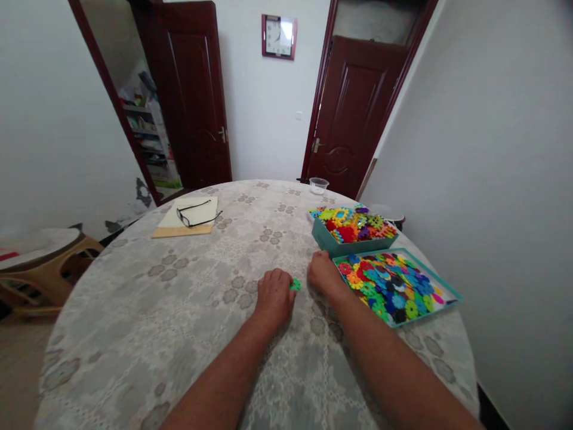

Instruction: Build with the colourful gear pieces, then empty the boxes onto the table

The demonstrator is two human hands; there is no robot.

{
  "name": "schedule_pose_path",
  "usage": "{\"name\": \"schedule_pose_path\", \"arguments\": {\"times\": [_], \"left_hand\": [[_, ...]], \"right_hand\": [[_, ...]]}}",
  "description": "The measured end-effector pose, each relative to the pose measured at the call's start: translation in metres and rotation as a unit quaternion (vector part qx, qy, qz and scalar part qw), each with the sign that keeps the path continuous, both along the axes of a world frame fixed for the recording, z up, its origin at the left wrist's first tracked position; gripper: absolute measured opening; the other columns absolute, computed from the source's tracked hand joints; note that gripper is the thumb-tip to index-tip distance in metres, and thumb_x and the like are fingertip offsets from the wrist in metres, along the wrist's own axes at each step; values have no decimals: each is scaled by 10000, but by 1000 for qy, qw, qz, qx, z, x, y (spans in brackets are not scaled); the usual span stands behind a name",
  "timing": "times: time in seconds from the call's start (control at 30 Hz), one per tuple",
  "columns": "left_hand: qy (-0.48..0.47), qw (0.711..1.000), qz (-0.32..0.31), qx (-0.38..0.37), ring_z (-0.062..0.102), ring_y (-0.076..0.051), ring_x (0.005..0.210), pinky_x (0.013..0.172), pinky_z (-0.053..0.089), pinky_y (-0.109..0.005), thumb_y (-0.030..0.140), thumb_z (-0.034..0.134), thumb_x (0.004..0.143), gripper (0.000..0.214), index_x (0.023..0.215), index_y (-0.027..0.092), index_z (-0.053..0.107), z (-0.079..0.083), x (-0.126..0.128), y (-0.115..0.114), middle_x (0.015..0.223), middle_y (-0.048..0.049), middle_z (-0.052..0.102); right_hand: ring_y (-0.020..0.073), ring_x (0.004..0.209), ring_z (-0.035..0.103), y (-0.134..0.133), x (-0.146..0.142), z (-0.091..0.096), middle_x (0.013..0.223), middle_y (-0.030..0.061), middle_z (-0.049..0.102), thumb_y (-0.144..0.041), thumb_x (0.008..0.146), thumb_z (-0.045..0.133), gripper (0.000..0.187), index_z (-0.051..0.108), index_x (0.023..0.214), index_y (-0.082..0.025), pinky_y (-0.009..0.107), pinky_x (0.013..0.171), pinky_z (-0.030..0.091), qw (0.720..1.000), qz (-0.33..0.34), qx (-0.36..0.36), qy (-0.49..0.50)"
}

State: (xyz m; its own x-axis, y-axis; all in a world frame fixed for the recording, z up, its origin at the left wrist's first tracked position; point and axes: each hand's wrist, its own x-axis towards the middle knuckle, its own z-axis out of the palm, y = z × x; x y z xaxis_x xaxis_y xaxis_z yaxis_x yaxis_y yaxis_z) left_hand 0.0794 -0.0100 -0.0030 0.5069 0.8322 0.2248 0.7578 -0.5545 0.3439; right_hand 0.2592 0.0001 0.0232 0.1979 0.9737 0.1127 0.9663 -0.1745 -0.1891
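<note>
on the table, left hand (274, 294) pinches a green piece (295, 285).

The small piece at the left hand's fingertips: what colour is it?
The small piece is green; head view.

On a round table covered with a pale grey lace cloth (179, 310), the left hand (274, 295) rests with curled fingers against a small green flower-shaped plastic piece (295, 285), and the right hand (323, 273) lies just beside it, its fingers hidden. Right of that hand lie a flat teal tray (436, 276) and, behind it, a deeper teal box (353, 246), both full of many-coloured plastic pieces. Across the table, black-rimmed glasses (197, 213) sit on a tan notebook (179, 230), and a clear plastic cup (319, 185) stands at the far edge.
</note>
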Motion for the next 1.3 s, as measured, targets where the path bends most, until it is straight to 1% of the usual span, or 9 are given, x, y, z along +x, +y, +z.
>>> {"name": "schedule_pose_path", "arguments": {"times": [0.1, 0.17, 0.33, 0.53, 0.67, 0.8, 1.03, 1.17, 1.3], "left_hand": [[-8, 1000, -2, -6, 547, -312, 1143, 944, 414, -428, 245, 659, 913, 256, 1165, 204, 642, 1, 1, 1, 1182, -109, 653], [-5, 1000, -3, 1, 537, -329, 1164, 959, 415, -445, 299, 644, 934, 315, 1233, 199, 635, 2, 1, 3, 1224, -129, 640], [16, 1000, 6, 2, 542, -332, 1133, 930, 431, -441, 342, 598, 963, 216, 1098, 196, 683, 5, 3, 9, 1184, -133, 637], [29, 1000, 6, -7, 554, -324, 1131, 922, 432, -418, 348, 618, 952, 237, 1119, 189, 672, 10, 2, 11, 1175, -127, 654], [41, 999, -10, 2, 559, -329, 1128, 911, 429, -419, 409, 653, 928, 280, 1108, 196, 677, 11, 1, 11, 1172, -125, 653], [36, 999, -7, -12, 572, -327, 1113, 904, 439, -417, 402, 682, 896, 285, 1093, 195, 675, 9, 0, 15, 1158, -118, 659], [24, 999, -4, -23, 578, -319, 1135, 915, 445, -425, 308, 660, 901, 185, 1065, 226, 685, 11, 3, 13, 1170, -101, 693], [10, 999, -3, -33, 575, -328, 1160, 932, 443, -440, 290, 661, 896, 263, 1151, 227, 669, 12, 3, 11, 1189, -104, 708], [7, 999, -10, -40, 573, -343, 1178, 939, 438, -457, 286, 650, 910, 305, 1207, 218, 657, 14, 2, 11, 1206, -108, 706]], "right_hand": [[342, 1119, 668, 5, 3, -2, 1106, 245, 712, -140, 820, 700, 363, 731, 1178, -87, 376, 963, 479, 1000, -14, -26, 3], [344, 1142, 659, 7, 7, -3, 1127, 253, 714, -133, 841, 680, 350, 728, 1182, -71, 369, 967, 477, 999, -29, -39, 5], [314, 1198, 628, 9, 13, -5, 1219, 247, 697, -112, 925, 565, 340, 687, 1229, -23, 314, 974, 471, 997, -58, -56, 11], [303, 1243, 604, 9, 15, -4, 1239, 251, 685, -127, 909, 608, 377, 653, 1265, -12, 290, 974, 477, 996, -66, -60, 30], [286, 1169, 662, 9, 18, -6, 1212, 232, 714, -161, 918, 621, 367, 649, 1263, -37, 295, 942, 487, 994, -71, -66, 44], [271, 1152, 680, 6, 19, -5, 1225, 242, 714, -172, 917, 622, 385, 646, 1274, -31, 291, 947, 483, 994, -73, -59, 52], [310, 1207, 639, 5, 19, -3, 1217, 249, 709, -165, 903, 620, 339, 703, 1201, -28, 305, 989, 462, 994, -62, -59, 60], [299, 1261, 589, 0, 18, -3, 1253, 246, 672, -176, 906, 617, 383, 660, 1257, -28, 307, 1021, 442, 994, -58, -49, 73], [259, 1172, 624, -10, 15, -3, 1262, 205, 664, -214, 904, 629, 385, 637, 1267, -86, 301, 973, 451, 993, -50, -41, 95]]}}
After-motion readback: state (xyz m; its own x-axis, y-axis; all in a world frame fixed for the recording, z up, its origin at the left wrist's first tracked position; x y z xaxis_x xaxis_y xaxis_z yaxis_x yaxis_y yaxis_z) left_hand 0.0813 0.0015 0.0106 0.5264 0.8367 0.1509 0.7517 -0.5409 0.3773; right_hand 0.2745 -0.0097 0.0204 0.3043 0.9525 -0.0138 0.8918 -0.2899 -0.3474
